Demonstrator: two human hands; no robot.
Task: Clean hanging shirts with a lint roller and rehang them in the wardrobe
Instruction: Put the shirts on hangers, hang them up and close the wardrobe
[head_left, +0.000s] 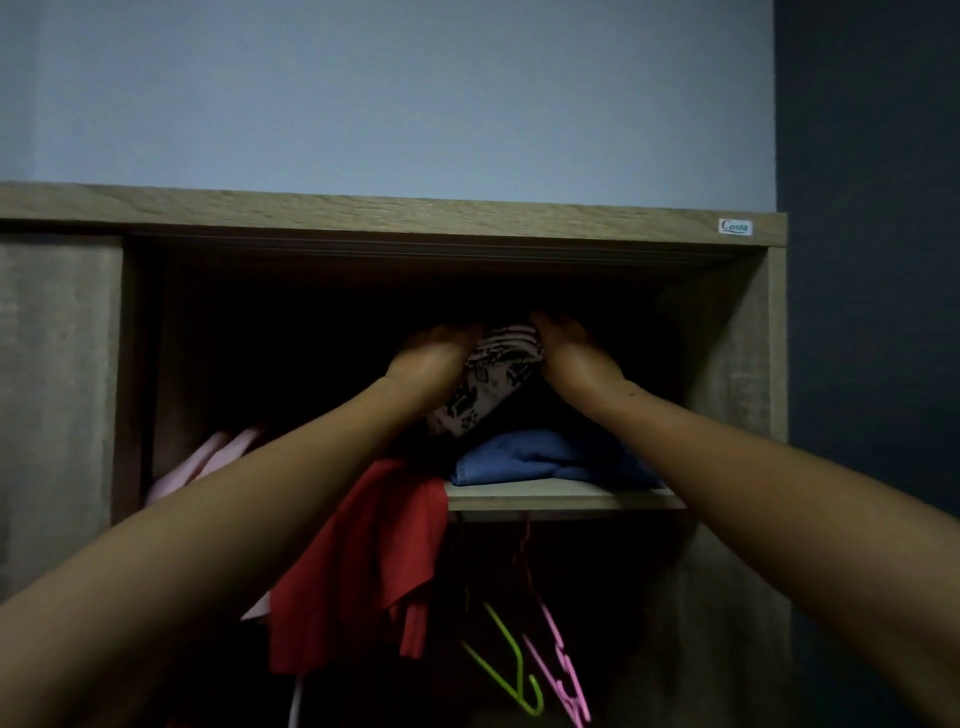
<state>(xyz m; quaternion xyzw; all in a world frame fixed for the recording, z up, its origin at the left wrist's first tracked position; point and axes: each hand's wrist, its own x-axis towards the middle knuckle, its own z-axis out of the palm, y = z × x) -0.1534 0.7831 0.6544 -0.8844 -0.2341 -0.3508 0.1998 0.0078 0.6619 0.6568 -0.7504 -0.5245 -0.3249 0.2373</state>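
One wide wooden wardrobe (395, 213) fills the view, standing against a pale blue wall (363, 93), with a much darker wall (872, 208) to its right. Both bare forearms reach up and forward into its open upper compartment, which is deep in shadow. A red garment (363, 561) hangs down over the front edge of the shelf (561, 496), left of centre, and a pale pink garment (202, 462) shows behind the left forearm. On the shelf lies a folded blue garment (530, 460). Above it, tilted, sits the patterned shirt (493, 379), pink with dark markings. The left hand (434, 358) grips its left side and the right hand (576, 358) its right side, fingers bent over its top edge, the tips fading into the dark. Below the shelf hang a green hanger (511, 660) and, just beside it, a pink hanger (563, 670). A small label (735, 226) sits on the wardrobe's top board, far right.
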